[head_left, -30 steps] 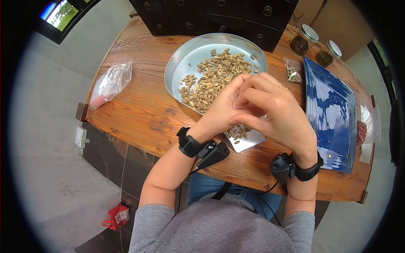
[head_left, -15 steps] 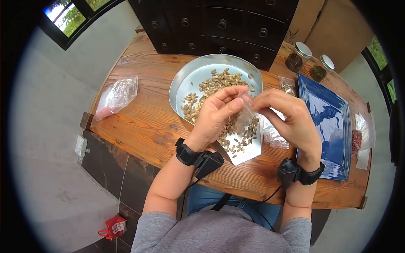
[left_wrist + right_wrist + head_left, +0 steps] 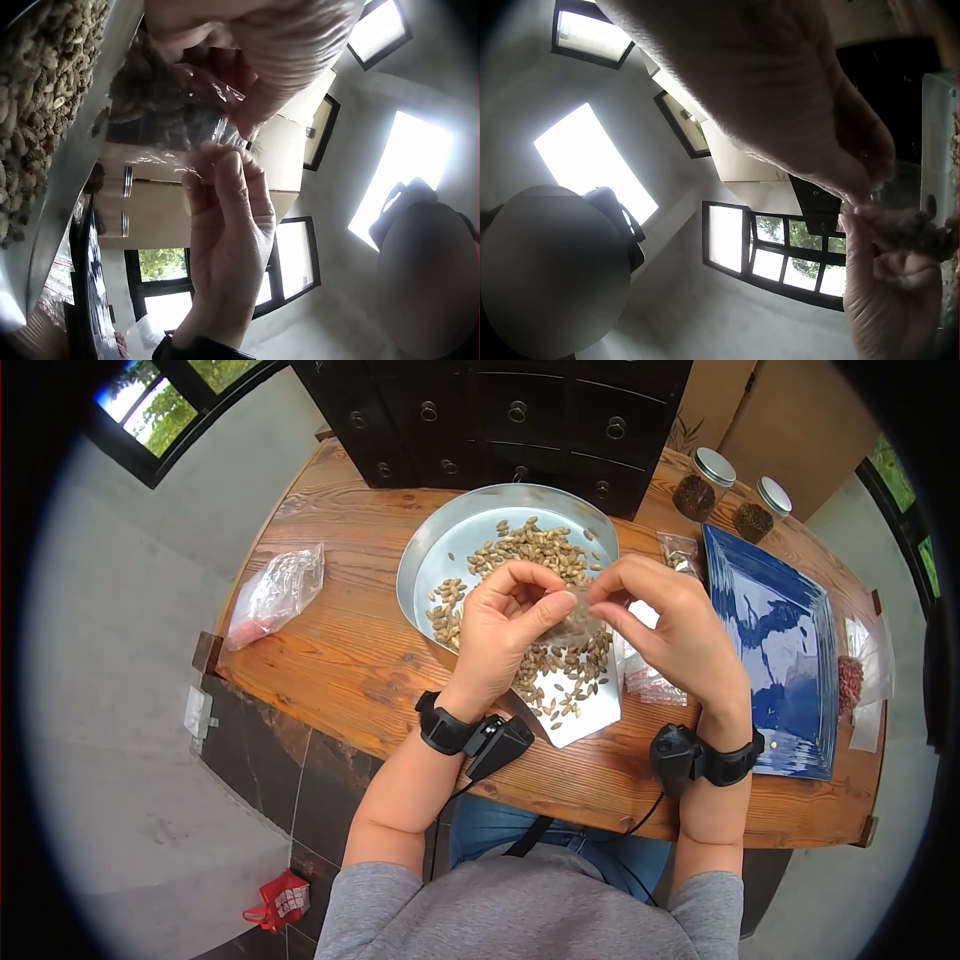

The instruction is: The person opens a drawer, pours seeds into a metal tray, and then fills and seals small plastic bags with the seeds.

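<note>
Over the round metal tray (image 3: 408,560), a small clear plastic bag (image 3: 161,112) hangs between both hands. My left hand (image 3: 503,628) pinches one side of its top edge between thumb and fingers. At the other side, the thumb and fingertips of my right hand (image 3: 690,632) pinch the same edge. Brown oval pods show through the film in the left wrist view. Many more striped pods (image 3: 535,545) lie in the tray. A white sheet-like piece (image 3: 590,722) below the hands carries some pods, its far part hidden by the hands and bag.
A blue rectangular plate (image 3: 765,730) lies at the right, with flat clear bags (image 3: 655,685) beside it. Two lidded jars (image 3: 697,495) stand behind it. At the left lies a crumpled plastic bag (image 3: 280,595). A dark drawer cabinet (image 3: 490,435) stands behind the tray.
The hands were close together with the right over the left; they have drawn apart, bringing the small bag into view. Since half a second ago they have shifted slightly left, still pinching it.
</note>
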Demonstrator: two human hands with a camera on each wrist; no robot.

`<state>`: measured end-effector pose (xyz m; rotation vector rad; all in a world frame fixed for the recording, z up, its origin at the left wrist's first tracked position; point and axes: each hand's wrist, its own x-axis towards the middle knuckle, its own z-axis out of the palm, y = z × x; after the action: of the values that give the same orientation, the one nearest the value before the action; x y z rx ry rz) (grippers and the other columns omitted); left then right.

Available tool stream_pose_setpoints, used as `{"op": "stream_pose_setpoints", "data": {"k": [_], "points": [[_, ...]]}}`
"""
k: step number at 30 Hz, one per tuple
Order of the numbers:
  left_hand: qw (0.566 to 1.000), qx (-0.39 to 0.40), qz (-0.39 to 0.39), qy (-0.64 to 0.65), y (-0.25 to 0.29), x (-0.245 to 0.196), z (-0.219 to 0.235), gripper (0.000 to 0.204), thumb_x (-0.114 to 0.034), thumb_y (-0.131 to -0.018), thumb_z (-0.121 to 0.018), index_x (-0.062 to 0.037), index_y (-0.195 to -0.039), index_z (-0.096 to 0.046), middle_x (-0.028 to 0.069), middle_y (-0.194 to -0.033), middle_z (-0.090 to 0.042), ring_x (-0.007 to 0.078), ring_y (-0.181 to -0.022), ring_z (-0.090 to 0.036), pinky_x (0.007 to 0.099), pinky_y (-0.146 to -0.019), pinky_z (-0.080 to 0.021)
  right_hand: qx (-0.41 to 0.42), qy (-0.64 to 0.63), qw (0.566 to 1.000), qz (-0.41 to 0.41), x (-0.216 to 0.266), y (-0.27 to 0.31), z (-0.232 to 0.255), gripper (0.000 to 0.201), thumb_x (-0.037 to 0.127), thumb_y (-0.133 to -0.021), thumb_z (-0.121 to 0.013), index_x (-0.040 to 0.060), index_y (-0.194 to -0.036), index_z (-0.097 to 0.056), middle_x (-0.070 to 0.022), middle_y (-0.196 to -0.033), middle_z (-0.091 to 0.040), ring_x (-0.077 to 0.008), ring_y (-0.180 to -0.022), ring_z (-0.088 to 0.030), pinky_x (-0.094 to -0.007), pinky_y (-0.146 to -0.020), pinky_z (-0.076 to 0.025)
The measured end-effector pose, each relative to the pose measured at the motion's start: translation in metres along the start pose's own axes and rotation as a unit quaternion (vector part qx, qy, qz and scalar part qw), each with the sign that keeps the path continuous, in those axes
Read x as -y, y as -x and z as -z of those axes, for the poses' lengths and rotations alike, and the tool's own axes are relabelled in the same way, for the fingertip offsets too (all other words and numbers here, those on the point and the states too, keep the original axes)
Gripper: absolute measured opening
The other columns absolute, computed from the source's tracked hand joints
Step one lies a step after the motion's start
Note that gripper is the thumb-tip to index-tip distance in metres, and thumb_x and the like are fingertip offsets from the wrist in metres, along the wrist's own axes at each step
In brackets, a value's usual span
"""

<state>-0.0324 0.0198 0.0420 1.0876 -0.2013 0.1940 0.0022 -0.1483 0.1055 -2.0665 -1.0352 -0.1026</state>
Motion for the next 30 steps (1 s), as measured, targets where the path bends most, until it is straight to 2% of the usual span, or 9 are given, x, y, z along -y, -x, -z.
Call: {"op": "stream_pose_setpoints", "data": {"k": [9, 13, 15, 22, 24, 25, 27, 28, 30], "points": [[0.996, -0.025, 0.043, -0.076, -0.001, 0.001, 0.0, 0.016, -0.008, -0.08, -0.063, -0.0016, -0.094, -0.059, 0.0026, -0.088, -0.061, 0.0071, -0.081, -0.056, 0.0197, -0.074, -0.045, -0.089, -0.034, 0.995, -0.022, -0.008, -0.001, -0.009, 0.014, 0.005, -0.076, -0.06, 0.0002, -0.088, -0.057, -0.0129, -0.081, -0.061, -0.0236, -0.073, -0.061, -0.0295, -0.064, -0.047], [0.995, -0.016, 0.043, -0.09, -0.001, 0.003, 0.001, 0.015, -0.009, -0.081, -0.062, -0.0014, -0.094, -0.059, 0.0023, -0.088, -0.061, 0.0066, -0.081, -0.055, 0.0193, -0.073, -0.045, -0.067, -0.02, 0.996, -0.05, -0.007, -0.002, -0.007, 0.013, 0.007, -0.076, -0.06, 0.0002, -0.087, -0.058, -0.0126, -0.079, -0.061, -0.0251, -0.072, -0.06, -0.0309, -0.064, -0.047], [0.993, -0.002, 0.031, -0.114, 0.0, 0.002, 0.0, 0.014, -0.009, -0.081, -0.062, -0.0015, -0.093, -0.059, 0.0016, -0.087, -0.061, 0.0062, -0.08, -0.055, 0.0192, -0.073, -0.045, -0.046, 0.03, 0.998, -0.017, -0.009, -0.002, -0.008, 0.012, 0.01, -0.076, -0.061, -0.0003, -0.083, -0.06, -0.0124, -0.076, -0.06, -0.0269, -0.071, -0.059, -0.0327, -0.064, -0.046], [0.984, -0.004, 0.004, -0.18, 0.002, 0.002, 0.0, 0.014, -0.009, -0.082, -0.062, -0.0009, -0.092, -0.059, 0.001, -0.086, -0.06, 0.0059, -0.079, -0.054, 0.019, -0.073, -0.044, -0.046, 0.002, 0.998, -0.039, -0.008, -0.004, -0.011, 0.012, 0.01, -0.075, -0.061, -0.0009, -0.08, -0.06, -0.014, -0.074, -0.059, -0.0284, -0.07, -0.058, -0.0342, -0.063, -0.046], [0.984, 0.004, -0.03, -0.177, 0.002, 0.004, 0.001, 0.018, -0.011, -0.083, -0.06, -0.0003, -0.098, -0.057, 0.0033, -0.091, -0.06, 0.0083, -0.084, -0.055, 0.0211, -0.078, -0.044, -0.049, -0.049, 0.997, -0.029, -0.011, -0.004, -0.012, 0.012, 0.01, -0.077, -0.061, -0.0008, -0.082, -0.06, -0.0098, -0.073, -0.061, -0.0201, -0.069, -0.059, -0.0295, -0.063, -0.046], [0.984, 0.006, -0.03, -0.178, 0.001, 0.004, 0.0, 0.018, -0.011, -0.083, -0.06, -0.0003, -0.098, -0.057, 0.0033, -0.091, -0.06, 0.0083, -0.084, -0.055, 0.0211, -0.078, -0.044, -0.051, -0.05, 0.997, -0.029, -0.012, -0.005, -0.01, 0.012, 0.01, -0.077, -0.061, -0.0008, -0.082, -0.06, -0.0098, -0.073, -0.061, -0.0201, -0.069, -0.059, -0.0295, -0.063, -0.046], [0.993, -0.001, -0.079, -0.092, -0.002, 0.004, -0.005, 0.03, -0.018, -0.083, -0.062, 0.0005, -0.104, -0.053, 0.0066, -0.097, -0.058, 0.0098, -0.089, -0.053, 0.0226, -0.078, -0.044, -0.122, -0.188, 0.967, -0.122, -0.015, -0.006, -0.004, 0.012, 0.011, -0.079, -0.06, -0.0007, -0.083, -0.06, -0.0033, -0.074, -0.061, -0.0098, -0.07, -0.057, -0.0231, -0.064, -0.045], [0.992, -0.001, -0.081, -0.093, -0.002, 0.002, -0.006, 0.03, -0.018, -0.083, -0.062, 0.0005, -0.104, -0.053, 0.0066, -0.097, -0.058, 0.0098, -0.089, -0.053, 0.0226, -0.078, -0.044, -0.122, -0.187, 0.967, -0.12, -0.016, -0.006, -0.003, 0.012, 0.011, -0.079, -0.06, -0.0007, -0.083, -0.06, -0.0033, -0.074, -0.061, -0.0098, -0.07, -0.057, -0.0231, -0.064, -0.045], [0.998, -0.005, -0.049, -0.045, -0.002, -0.003, -0.007, 0.036, -0.019, -0.083, -0.061, 0.0005, -0.111, -0.048, 0.0083, -0.106, -0.055, 0.0119, -0.096, -0.051, 0.0247, -0.085, -0.041, -0.098, -0.303, 0.94, -0.121, -0.017, -0.005, -0.004, 0.013, 0.012, -0.081, -0.06, -0.0006, -0.085, -0.06, 0.0012, -0.075, -0.059, -0.0048, -0.072, -0.054, -0.0186, -0.065, -0.043]]}}
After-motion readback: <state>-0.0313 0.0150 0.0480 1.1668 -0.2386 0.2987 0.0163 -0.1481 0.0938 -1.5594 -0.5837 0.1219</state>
